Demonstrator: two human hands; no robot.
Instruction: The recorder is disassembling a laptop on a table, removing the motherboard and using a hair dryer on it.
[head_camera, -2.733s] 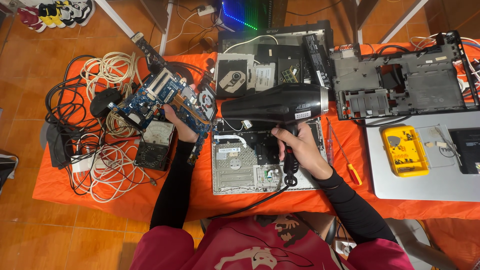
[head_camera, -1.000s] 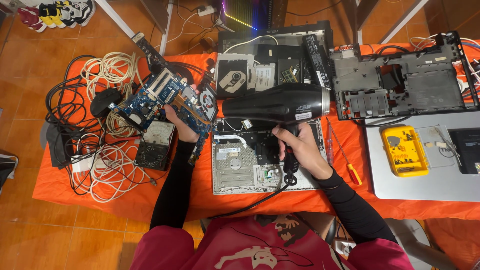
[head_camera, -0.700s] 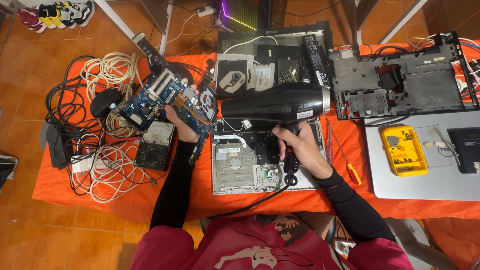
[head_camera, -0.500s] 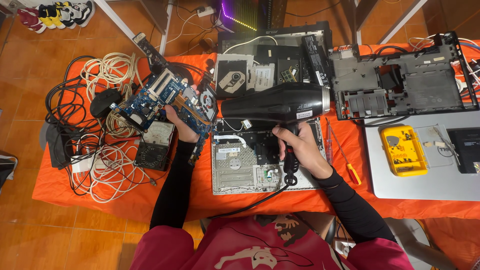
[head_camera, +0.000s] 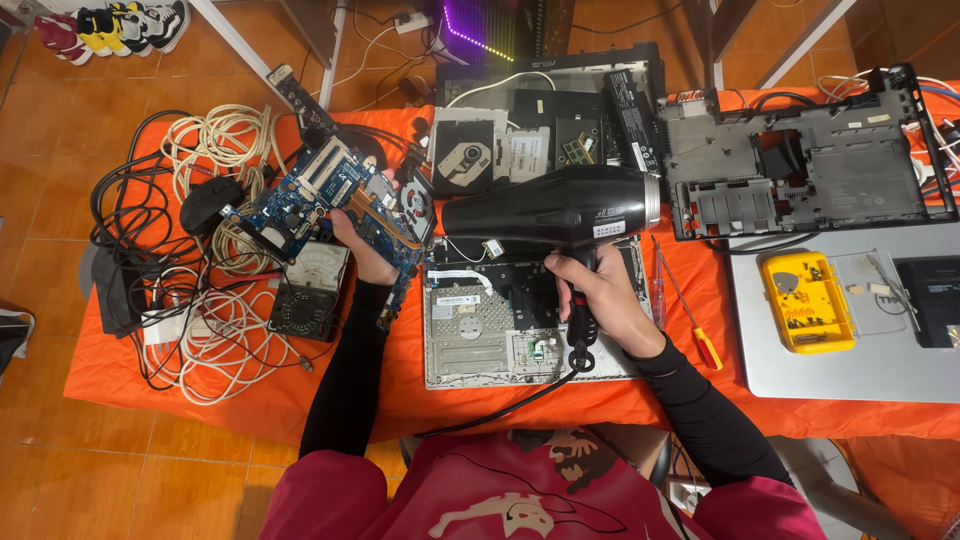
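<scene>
The right hand (head_camera: 600, 300) gripped a black dryer (head_camera: 550, 210) by its handle above an open laptop base (head_camera: 470, 335); the left hand (head_camera: 365, 255) held a blue board (head_camera: 320, 195) (tilted) over the orange surface (head_camera: 260, 390).

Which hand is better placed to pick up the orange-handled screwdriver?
Right. The right hand grips the black hair dryer next to the screwdriver; the left hand holds the blue circuit board on the far side. It would probably have to set the dryer down first.
</scene>
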